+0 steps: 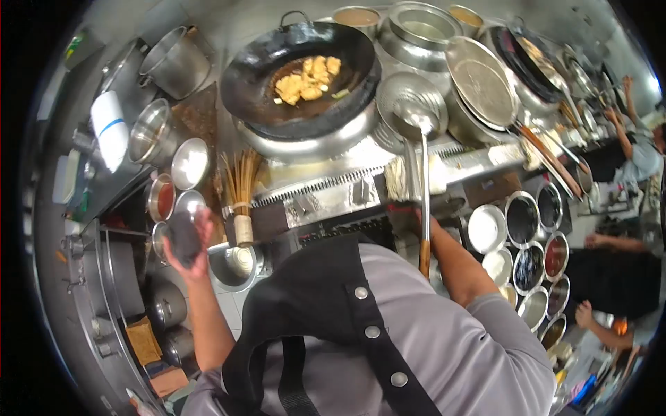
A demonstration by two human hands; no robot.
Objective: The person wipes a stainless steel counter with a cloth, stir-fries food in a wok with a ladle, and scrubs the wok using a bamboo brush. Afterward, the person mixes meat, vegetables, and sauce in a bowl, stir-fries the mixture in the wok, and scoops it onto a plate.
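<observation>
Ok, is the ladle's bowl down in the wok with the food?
No, the ladle has its bowl over the strainer, to the right of the wok.

No readable text, labels, brands, numbers or signs show anywhere.

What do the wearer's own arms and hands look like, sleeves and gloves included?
Short grey sleeves leave both forearms bare. The left hand wears no visible glove; the right hand is too hidden to tell. Black straps with silver snaps cross the grey top.
</observation>
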